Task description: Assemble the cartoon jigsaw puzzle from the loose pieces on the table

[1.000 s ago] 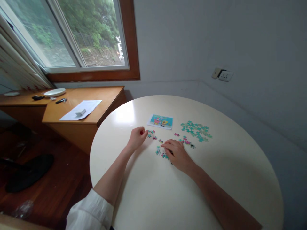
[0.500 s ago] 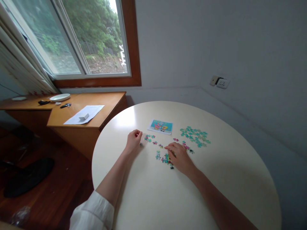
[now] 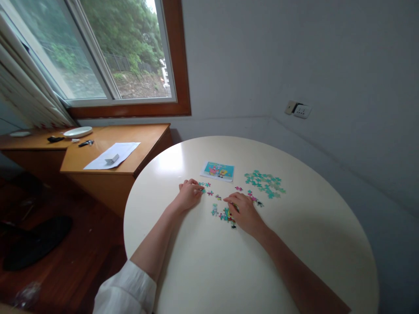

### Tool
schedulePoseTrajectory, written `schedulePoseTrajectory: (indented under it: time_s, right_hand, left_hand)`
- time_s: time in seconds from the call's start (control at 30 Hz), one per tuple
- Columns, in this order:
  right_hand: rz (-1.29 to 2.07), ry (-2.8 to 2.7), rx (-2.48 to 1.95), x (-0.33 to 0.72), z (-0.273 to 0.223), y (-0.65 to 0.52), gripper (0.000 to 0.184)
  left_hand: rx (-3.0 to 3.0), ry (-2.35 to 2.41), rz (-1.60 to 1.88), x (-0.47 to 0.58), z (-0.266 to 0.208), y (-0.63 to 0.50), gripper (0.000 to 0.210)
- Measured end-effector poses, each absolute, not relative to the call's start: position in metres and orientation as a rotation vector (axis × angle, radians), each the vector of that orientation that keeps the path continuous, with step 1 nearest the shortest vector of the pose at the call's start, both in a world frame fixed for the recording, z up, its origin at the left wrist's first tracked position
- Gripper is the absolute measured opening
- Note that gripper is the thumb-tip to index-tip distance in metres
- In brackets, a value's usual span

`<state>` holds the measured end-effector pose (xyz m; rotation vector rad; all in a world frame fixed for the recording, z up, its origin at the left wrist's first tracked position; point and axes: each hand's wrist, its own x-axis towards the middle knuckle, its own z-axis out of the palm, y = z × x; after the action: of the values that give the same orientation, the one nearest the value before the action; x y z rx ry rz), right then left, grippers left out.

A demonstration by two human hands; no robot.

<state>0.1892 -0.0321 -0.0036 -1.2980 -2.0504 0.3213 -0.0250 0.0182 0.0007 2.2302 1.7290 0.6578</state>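
Observation:
On the round table, my left hand (image 3: 190,193) has its fingertips lowered onto a teal jigsaw puzzle piece (image 3: 203,190) at the left of a small loose group. My right hand (image 3: 244,210) rests over a partly joined section of puzzle (image 3: 224,215), hiding its right side. Its fingers are curved and apart, and I see nothing held in them. A blue picture card (image 3: 218,171) with a pink and a yellow cartoon figure lies beyond both hands. Between the hands are a yellowish piece (image 3: 218,197) and a pale piece (image 3: 214,209).
Many teal pieces (image 3: 265,183) lie spread at the right, with pink pieces (image 3: 251,196) nearer my right hand. Left of the round table (image 3: 196,270) stands a wooden desk (image 3: 149,148) with paper (image 3: 126,152), a small white box (image 3: 112,159) and a white plate (image 3: 77,132).
My left hand has moved right and down onto the loose pieces, covering some of them. My right hand stays almost where it was. The whole view has shifted slightly.

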Motion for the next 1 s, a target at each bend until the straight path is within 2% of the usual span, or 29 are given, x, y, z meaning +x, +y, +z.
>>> schedulePoseTrajectory:
  time_s: [0.4, 1.0]
  right_hand:
    - [0.317, -2.036, -1.255, 0.192, -0.009, -0.028, 0.023]
    - [0.33, -2.033, -1.248, 0.191, -0.007, -0.029, 0.022]
  left_hand:
    - [2.27, 1.604, 0.589, -0.027, -0.003, 0.02, 0.013]
    - [2.247, 1.535, 0.615, -0.022, 0.007, 0.014, 0.014]
